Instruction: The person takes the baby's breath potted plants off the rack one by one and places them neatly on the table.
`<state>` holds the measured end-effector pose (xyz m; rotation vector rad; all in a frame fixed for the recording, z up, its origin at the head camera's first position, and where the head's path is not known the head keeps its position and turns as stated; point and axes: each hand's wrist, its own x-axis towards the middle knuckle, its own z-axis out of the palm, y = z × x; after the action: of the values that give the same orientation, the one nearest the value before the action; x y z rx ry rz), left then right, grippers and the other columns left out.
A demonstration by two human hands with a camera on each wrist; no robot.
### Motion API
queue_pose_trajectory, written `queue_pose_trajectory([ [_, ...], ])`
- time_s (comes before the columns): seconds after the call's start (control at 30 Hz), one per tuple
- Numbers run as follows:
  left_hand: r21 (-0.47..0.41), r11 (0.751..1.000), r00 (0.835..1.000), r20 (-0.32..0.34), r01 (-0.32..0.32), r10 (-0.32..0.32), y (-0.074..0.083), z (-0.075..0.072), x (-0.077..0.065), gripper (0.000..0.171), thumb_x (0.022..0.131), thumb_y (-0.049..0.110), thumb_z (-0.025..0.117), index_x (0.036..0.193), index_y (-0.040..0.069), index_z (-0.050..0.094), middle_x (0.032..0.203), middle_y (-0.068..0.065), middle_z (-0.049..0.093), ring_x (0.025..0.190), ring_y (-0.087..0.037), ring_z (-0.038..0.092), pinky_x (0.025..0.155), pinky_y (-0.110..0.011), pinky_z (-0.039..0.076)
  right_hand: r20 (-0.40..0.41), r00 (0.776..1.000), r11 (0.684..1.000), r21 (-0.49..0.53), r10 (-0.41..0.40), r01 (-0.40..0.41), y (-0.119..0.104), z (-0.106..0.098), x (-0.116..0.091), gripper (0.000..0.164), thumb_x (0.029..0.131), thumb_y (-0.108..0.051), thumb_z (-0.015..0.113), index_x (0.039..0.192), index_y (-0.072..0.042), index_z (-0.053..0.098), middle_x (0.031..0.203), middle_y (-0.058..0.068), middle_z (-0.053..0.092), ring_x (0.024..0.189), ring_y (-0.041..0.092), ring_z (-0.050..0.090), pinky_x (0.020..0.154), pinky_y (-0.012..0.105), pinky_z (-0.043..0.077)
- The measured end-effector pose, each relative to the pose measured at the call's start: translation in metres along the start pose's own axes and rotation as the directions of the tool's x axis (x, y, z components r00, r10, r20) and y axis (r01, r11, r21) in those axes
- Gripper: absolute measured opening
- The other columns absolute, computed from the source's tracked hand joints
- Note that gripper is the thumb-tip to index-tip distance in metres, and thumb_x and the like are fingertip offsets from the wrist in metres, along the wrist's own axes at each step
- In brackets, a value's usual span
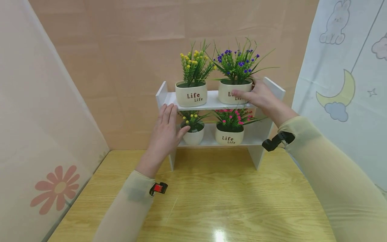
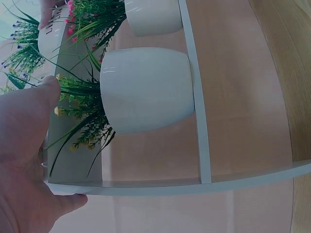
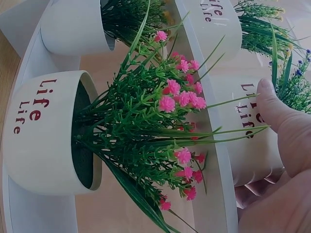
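A white two-tier shelf [image 1: 260, 134] stands on the table against the backdrop. On its upper board, my right hand [image 1: 264, 95] grips the cream pot of a purple-flowered artificial plant [image 1: 235, 64], thumb across the "Life" lettering and fingers round the side and back. In the right wrist view the thumb presses that pot [image 3: 248, 131]. With fingers extended, my left hand [image 1: 165, 126] touches the shelf's left end by the upper board. Beside the purple plant sits a yellow-flowered potted plant [image 1: 191, 94]. Directly right of my left thumb is a smaller white pot [image 1: 193, 137] with yellow flowers.
A pink-flowered potted plant [image 1: 229, 136] occupies the lower board's right part. The wooden table [image 1: 196, 201] extends in front of the shelf. Printed cloth walls [image 1: 341, 67] border the right and left sides.
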<state>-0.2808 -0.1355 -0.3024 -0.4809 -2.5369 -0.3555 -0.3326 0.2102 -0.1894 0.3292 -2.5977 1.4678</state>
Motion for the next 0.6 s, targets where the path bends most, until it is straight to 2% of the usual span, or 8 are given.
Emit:
queue_pose_trajectory([
  [0.3,-0.009,1.0,1.0,0.003,0.0,0.0,0.0011,-0.0013,0.0,0.091,0.11,0.053,0.065,0.172,0.003,0.022,0.176,-0.019,0.024,0.168,-0.035,0.006,0.136,-0.045,0.013,-0.006,1.0,1.0,0.012,0.011,-0.011,-0.0009,-0.0001,-0.0004,0.101,0.101,-0.044,0.082,0.176,-0.017,0.02,0.16,0.023,0.052,0.141,0.033,0.052,0.117,0.046,0.042],
  [0.6,-0.012,1.0,1.0,0.007,0.006,-0.006,0.0006,-0.001,-0.0003,0.091,0.11,0.052,0.065,0.173,0.004,0.02,0.176,-0.018,0.022,0.169,-0.035,0.004,0.137,-0.045,0.011,-0.011,1.0,1.0,-0.006,0.025,-0.025,-0.0012,0.0001,0.0007,0.102,0.1,-0.047,0.083,0.175,-0.016,0.022,0.162,0.022,0.051,0.143,0.034,0.051,0.12,0.05,0.04],
])
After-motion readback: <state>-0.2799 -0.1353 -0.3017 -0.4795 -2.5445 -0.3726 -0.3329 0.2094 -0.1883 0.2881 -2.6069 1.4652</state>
